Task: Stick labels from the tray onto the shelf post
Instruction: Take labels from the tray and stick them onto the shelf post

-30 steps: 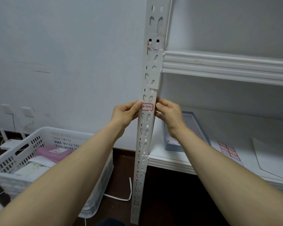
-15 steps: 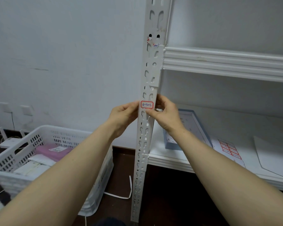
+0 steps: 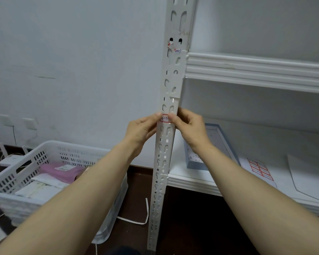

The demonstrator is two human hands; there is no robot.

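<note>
The white perforated shelf post (image 3: 173, 70) stands upright in the middle of the view. A small red-bordered label (image 3: 165, 118) with handwriting lies on its front face at mid height. My left hand (image 3: 138, 129) has its thumb on the label's left edge, with the fingers curled at the post's left side. My right hand (image 3: 191, 129) covers the label's right half with its thumb, fingers curled behind the post. A sheet of red-bordered labels (image 3: 260, 169) lies on the lower shelf beside a grey-blue tray (image 3: 215, 137).
A white slotted basket (image 3: 44, 150) holding papers and a pink packet sits on the dark floor at left. A torn label remnant (image 3: 175, 49) clings higher up the post. White paper (image 3: 309, 173) lies at the shelf's right. A white strip (image 3: 145, 208) lies on the floor.
Both thumbs have slid inward onto the label, which now lies flat on the post and is partly covered. The hands sit slightly higher on the post than a second ago.
</note>
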